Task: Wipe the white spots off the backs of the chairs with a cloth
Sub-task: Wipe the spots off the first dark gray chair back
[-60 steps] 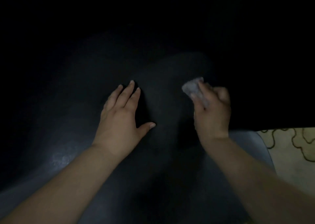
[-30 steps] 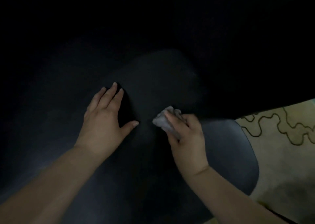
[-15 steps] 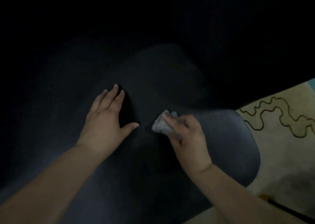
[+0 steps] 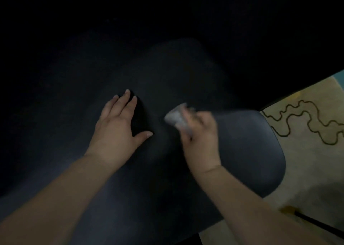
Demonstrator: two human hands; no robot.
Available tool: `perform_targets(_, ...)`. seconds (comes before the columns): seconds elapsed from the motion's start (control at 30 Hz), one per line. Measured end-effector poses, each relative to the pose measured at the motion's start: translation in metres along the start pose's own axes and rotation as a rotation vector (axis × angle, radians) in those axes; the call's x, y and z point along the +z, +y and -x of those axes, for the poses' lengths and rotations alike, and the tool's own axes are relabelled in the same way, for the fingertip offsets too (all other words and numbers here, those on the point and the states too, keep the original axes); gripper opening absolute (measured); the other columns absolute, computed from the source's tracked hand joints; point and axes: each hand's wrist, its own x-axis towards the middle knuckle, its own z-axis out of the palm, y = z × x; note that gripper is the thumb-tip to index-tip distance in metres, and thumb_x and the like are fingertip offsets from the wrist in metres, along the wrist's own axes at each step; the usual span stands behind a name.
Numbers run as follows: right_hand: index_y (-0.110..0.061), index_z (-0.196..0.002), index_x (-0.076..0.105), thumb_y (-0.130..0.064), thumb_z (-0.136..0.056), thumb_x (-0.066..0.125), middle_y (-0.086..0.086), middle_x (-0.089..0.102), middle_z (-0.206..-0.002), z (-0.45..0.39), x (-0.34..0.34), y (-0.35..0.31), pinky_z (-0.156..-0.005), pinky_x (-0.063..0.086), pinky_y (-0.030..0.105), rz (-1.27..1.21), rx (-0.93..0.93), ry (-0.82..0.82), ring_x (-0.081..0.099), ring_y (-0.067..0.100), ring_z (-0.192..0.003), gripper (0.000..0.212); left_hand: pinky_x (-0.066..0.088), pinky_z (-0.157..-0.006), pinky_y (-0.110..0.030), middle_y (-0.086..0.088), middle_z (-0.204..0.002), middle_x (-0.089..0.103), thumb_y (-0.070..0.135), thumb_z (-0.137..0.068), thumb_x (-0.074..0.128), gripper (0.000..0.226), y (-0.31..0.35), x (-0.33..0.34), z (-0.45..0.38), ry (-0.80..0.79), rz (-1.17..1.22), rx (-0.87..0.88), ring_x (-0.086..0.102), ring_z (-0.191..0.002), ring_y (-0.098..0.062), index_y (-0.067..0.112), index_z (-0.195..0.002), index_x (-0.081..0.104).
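Left hand (image 4: 116,131) lies flat, fingers (image 4: 124,103) spread wide, likely steadying the dark chair back (image 4: 249,148); at its three o'clock, right hand (image 4: 200,140) fingers pinch the cloth (image 4: 174,117) for scrubbing.

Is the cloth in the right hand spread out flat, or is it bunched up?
Bunched up. The cloth shows as a small pale wad gripped by the right hand; blur hides finer detail.

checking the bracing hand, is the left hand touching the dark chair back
Touching. The head view shows the left hand lying flat on the dark chair back, fingers straight and thumb spread, with no gap visible under the palm.
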Motion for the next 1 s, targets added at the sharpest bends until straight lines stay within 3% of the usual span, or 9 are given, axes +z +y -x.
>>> perform_targets(0.07,0.0,-0.125,0.059,0.0,-0.087,0.064,-0.004,0.045,-0.095,-0.009,-0.011,0.008,-0.084,0.033,0.002,0.034,0.163,0.127,0.047,-0.005,-0.087,0.037,0.009,-0.116,-0.03,0.007,-0.16,0.011,0.052,-0.073,0.072,0.097,-0.003,-0.002,0.0,-0.009,-0.007,-0.001,0.005,-0.145,-0.018,0.02,-0.151,0.023)
perform_targets(0.13,-0.012,-0.135,0.053,-0.002,-0.088,0.063,0.003,0.045,-0.105,0.005,-0.019,0.012,-0.092,0.043,0.019,0.125,0.11,0.113,0.05,0.013,-0.096,0.048,0.011,-0.117,-0.032,0.007,-0.159,0.01,0.052,-0.073,0.072,0.098,-0.006,-0.005,0.0,-0.018,-0.006,-0.003,0.005,-0.145,-0.017,0.021,-0.151,0.023)
perform_targets(0.23,-0.012,-0.134,0.054,0.004,-0.081,0.067,0.012,0.049,-0.103,0.017,-0.014,0.008,-0.085,0.051,0.04,0.194,-0.123,-0.056,0.053,0.027,-0.093,0.057,0.009,-0.117,-0.03,0.007,-0.159,0.011,0.054,-0.073,0.071,0.097,-0.01,-0.007,-0.001,-0.02,-0.011,0.005,0.006,-0.145,-0.017,0.021,-0.151,0.023)
perform_targets(0.33,-0.01,-0.129,0.06,-0.001,-0.083,0.064,0.013,0.052,-0.097,-0.018,-0.007,0.001,-0.084,0.05,0.034,0.202,-0.278,-0.133,0.054,0.025,-0.089,0.047,0.007,-0.115,-0.028,0.007,-0.159,0.012,0.055,-0.073,0.07,0.096,-0.012,-0.006,-0.003,-0.009,-0.011,0.011,0.006,-0.145,-0.017,0.023,-0.151,0.024)
perform_targets(0.4,-0.01,-0.127,0.06,-0.006,-0.089,0.061,0.015,0.053,-0.103,-0.05,-0.003,-0.005,-0.087,0.044,0.027,0.14,-0.171,-0.095,0.053,0.025,-0.094,0.038,0.008,-0.115,-0.029,0.009,-0.159,0.011,0.058,-0.072,0.068,0.096,-0.014,-0.006,-0.006,-0.006,-0.006,0.007,0.005,-0.145,-0.016,0.024,-0.151,0.023)
perform_targets(0.53,-0.018,-0.136,0.05,-0.019,-0.096,0.056,-0.008,0.04,-0.119,-0.098,-0.005,-0.003,-0.097,0.037,0.014,0.034,0.23,0.109,0.047,0.01,-0.113,0.041,0.01,-0.115,-0.031,0.011,-0.159,0.01,0.06,-0.071,0.067,0.098,-0.016,-0.007,-0.014,-0.015,-0.003,0.011,0.004,-0.145,-0.015,0.026,-0.151,0.022)
perform_targets(0.63,-0.022,-0.14,0.043,-0.021,-0.095,0.056,-0.018,0.037,-0.124,-0.086,-0.007,-0.005,-0.095,0.034,0.003,0.023,0.231,0.129,0.042,-0.013,-0.11,0.047,0.01,-0.114,-0.031,0.012,-0.158,0.01,0.06,-0.071,0.068,0.098,-0.016,-0.009,-0.018,-0.013,0.008,0.015,0.004,-0.145,-0.014,0.026,-0.151,0.022)
perform_targets(0.77,-0.023,-0.15,0.027,-0.01,-0.093,0.057,0.0,0.023,-0.147,-0.062,-0.015,-0.005,-0.114,0.028,0.026,0.203,0.029,0.081,0.03,0.01,-0.135,0.066,0.012,-0.116,-0.034,0.012,-0.158,0.01,0.06,-0.071,0.067,0.097,-0.017,-0.013,-0.023,-0.025,0.01,0.025,0.004,-0.145,-0.015,0.026,-0.151,0.023)
perform_targets(1.0,-0.019,-0.14,0.048,-0.012,-0.094,0.056,-0.001,0.036,-0.149,-0.076,-0.019,-0.003,-0.115,0.024,0.027,0.294,-0.102,-0.092,0.031,0.015,-0.137,0.046,0.013,-0.117,-0.035,0.009,-0.158,0.012,0.059,-0.07,0.068,0.096,-0.02,-0.016,-0.03,-0.036,0.003,0.044,0.006,-0.146,-0.017,0.025,-0.15,0.026)
